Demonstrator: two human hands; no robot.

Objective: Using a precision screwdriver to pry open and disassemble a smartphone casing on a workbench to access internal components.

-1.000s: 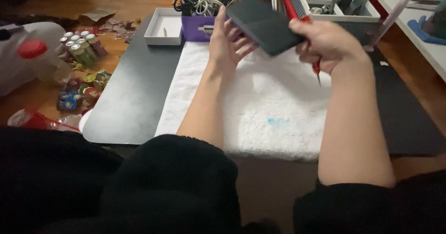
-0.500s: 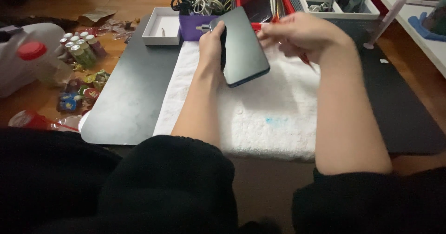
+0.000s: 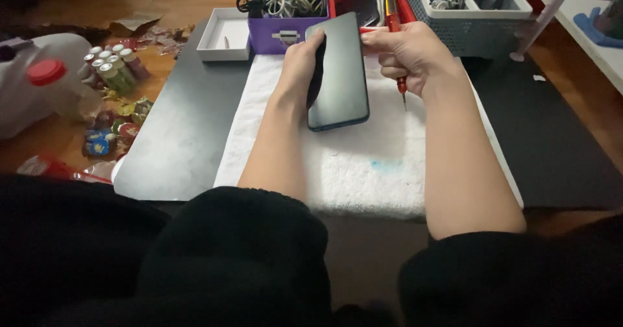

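Left hand [image 3: 300, 64] wraps the left long edge of a dark phone [image 3: 337, 71], fingers curled behind it, closed grip, phone tilted up off the white towel [image 3: 363, 171], screen side twd camera. Near end of phone hangs just above the towel, far end close to the purple box [image 3: 285, 32]. Right hand [image 3: 412, 54] closed around a thin red screwdriver [image 3: 402, 90], tip pointing down at the towel, fingertips touching the phone's far right corner.

Risks (my read): phone held by one edge only, so a slip drops it. Towel is under it, so prob a soft landing, but a slide to the left puts it on the bare black table [image 3: 175, 139]. Screwdriver tip is near the glass; a twitch of the right hand could scratch it. Any small screw coming loose could vanish in the towel pile.

Room: far side is crowded, w/ purple box of cables, red bin [image 3: 405, 6], grey basket [image 3: 474, 22] and small white box [image 3: 220, 35] all just past the towel. Open room is near and to the right on the towel. Table's left edge is near; bottles [image 3: 110, 64] and clutter sit on the floor beyond it.
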